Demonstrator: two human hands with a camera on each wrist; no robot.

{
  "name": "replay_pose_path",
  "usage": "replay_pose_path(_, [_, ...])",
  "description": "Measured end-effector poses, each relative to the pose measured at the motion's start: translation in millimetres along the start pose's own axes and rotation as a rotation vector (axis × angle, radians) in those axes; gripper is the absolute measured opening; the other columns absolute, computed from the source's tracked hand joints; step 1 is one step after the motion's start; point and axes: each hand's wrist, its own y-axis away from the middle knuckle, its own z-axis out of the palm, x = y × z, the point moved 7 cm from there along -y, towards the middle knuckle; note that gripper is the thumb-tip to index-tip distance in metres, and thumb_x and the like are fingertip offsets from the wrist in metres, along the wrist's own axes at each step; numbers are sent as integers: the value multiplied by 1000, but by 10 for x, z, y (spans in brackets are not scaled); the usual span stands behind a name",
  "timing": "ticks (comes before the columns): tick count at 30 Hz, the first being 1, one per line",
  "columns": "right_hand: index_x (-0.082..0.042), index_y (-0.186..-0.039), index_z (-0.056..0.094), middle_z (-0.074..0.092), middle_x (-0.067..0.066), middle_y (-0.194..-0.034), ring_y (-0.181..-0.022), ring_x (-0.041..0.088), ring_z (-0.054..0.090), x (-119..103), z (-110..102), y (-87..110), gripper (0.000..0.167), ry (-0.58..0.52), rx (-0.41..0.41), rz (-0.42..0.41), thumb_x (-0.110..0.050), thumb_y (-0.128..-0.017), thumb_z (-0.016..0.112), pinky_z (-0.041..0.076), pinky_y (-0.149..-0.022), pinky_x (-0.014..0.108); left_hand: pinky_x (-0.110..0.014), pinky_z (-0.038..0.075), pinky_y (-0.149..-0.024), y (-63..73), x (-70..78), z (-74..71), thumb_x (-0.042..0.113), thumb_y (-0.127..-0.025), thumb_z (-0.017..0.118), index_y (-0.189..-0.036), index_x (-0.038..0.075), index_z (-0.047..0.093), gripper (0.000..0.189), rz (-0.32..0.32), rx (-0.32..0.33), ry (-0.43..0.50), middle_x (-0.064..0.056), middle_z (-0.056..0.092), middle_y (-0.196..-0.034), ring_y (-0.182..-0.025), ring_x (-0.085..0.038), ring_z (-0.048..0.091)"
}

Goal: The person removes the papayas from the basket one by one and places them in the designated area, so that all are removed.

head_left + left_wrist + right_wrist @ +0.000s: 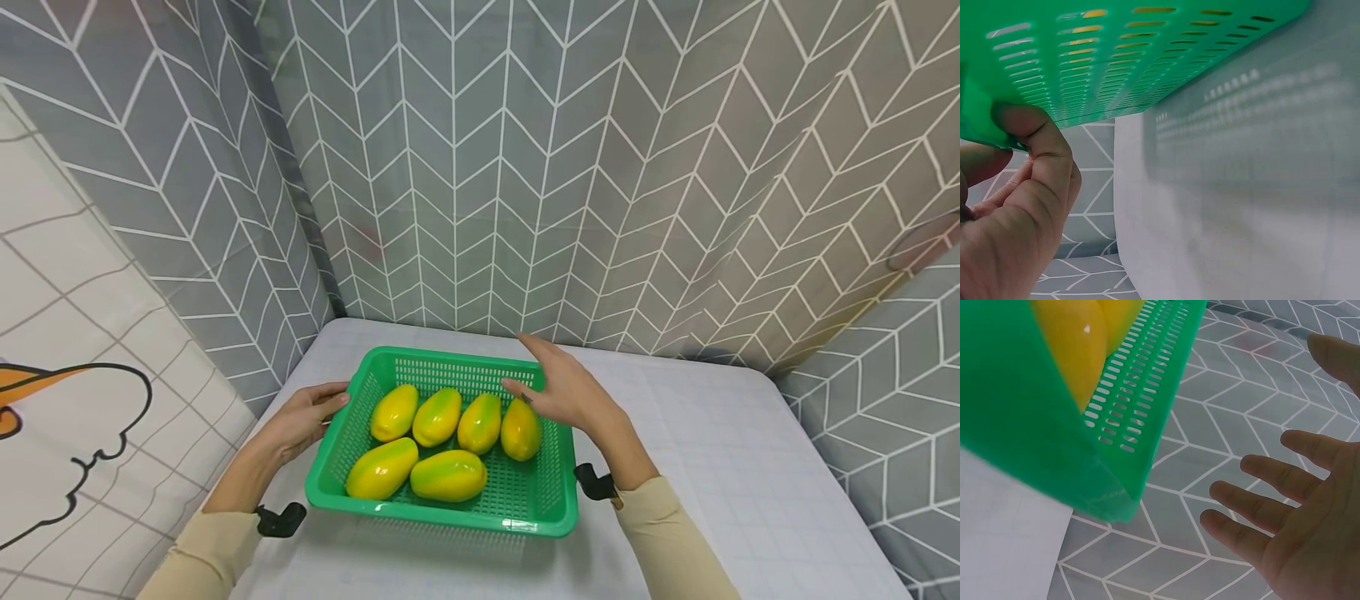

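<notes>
A green slotted plastic basket holds several glossy yellow-green fruits, shaped like papayas. Its left rim is gripped by my left hand; the left wrist view shows the fingers curled up under the rim against the slotted wall. My right hand is over the basket's far right corner in the head view, fingers spread. From the right wrist, that same hand appears with straight fingers apart from the basket, holding nothing.
A table with a white cloth lies beneath the basket, which casts a slotted shadow on it. Grey curtains with white zigzag lines hang behind and to the right. A white gridded cloth with a cartoon drawing hangs at left.
</notes>
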Motion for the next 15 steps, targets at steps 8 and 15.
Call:
replay_pose_path(8, [-15,-167,35,41,13,-169,-156,40,41,-77,34,-32,84,-23,-9,-14,-55,-100,67,39,-123,65,-25,64,-89,-3,-19,5,17,-115,45,-161,-13,26,58,9,-1,13,-27,52,-146,-103,-10,67])
replay_pose_path(15, [-16,-167,34,41,11,-170,-156,38,42,-139,72,-62,84,-31,-15,-25,-56,-100,66,39,-124,63,-26,64,-90,-12,-27,-11,18,-115,46,-161,-12,27,58,7,5,15,-24,55,-144,-104,-10,68])
